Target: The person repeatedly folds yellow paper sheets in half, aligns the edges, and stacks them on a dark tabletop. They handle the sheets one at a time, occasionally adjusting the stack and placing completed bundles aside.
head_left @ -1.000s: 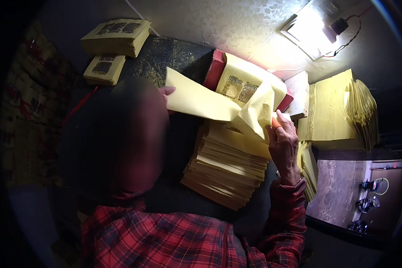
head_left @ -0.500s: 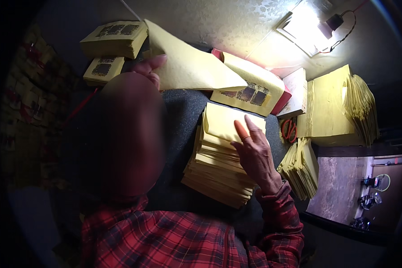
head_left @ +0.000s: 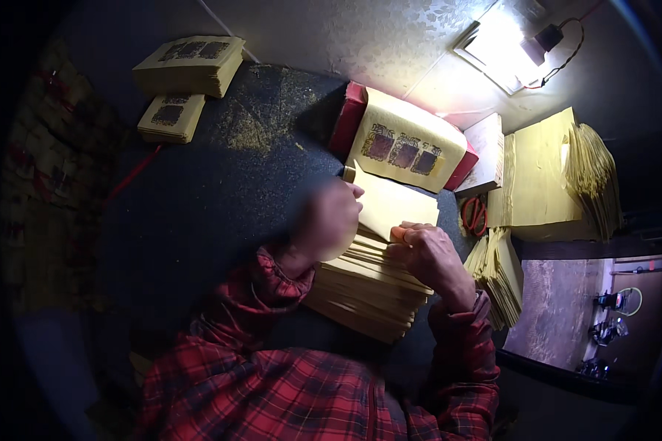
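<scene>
Dark speckled desk (head_left: 213, 184) here, thick yellow paper stack (head_left: 364, 290) toward its near edge, top sheet (head_left: 390, 202) angled on that. Right hand (head_left: 435, 257) curls at the sheet's near edge, left hand (head_left: 327, 220) is a blur by its left side; honestly can't tell if either's gripping.

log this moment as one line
left hand: at paper stack, left side | right hand: right side | red-handled scissors: farther right
</scene>
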{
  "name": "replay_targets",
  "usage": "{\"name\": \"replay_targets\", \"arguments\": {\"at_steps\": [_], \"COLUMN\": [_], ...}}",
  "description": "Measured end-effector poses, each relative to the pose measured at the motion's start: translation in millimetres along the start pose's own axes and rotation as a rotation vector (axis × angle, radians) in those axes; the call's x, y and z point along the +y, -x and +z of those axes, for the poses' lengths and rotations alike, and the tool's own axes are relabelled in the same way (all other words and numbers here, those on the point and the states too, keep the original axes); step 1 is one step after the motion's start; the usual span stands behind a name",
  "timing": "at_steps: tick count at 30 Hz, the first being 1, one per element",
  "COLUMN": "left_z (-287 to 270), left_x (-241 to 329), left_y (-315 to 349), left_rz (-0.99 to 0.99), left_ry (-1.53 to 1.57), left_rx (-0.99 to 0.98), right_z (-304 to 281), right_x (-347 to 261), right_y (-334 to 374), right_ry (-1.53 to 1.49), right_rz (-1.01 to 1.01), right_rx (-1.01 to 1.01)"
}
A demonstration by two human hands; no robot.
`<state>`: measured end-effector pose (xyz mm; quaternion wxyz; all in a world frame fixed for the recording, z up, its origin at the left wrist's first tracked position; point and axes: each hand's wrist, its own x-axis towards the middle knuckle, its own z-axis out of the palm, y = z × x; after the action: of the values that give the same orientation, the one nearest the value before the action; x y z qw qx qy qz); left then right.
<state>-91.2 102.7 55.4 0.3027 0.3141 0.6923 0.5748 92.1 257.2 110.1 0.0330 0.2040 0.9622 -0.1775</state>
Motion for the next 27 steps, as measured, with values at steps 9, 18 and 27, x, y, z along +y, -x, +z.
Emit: {"name": "replay_targets", "arguments": {"at_steps": [9, 18, 27], "left_z": [3, 1, -18], "left_x": [-14, -16, -5], "left_y": [29, 46, 16], "left_rz": [0.072, 0.089, 0.037], "left_ry": [0.033, -0.048, 0.072], "left_rx": [0.040, 0.031, -0.025], "right_z": [79, 80, 59], "right_x": [26, 15, 9], "right_y": [-2, 15, 9], "right_ry": [0.213, 0.042, 0.050], "right_rz": [0.070, 0.004, -0.039], "right_rx": [0.263, 0.422, 0.486]}}
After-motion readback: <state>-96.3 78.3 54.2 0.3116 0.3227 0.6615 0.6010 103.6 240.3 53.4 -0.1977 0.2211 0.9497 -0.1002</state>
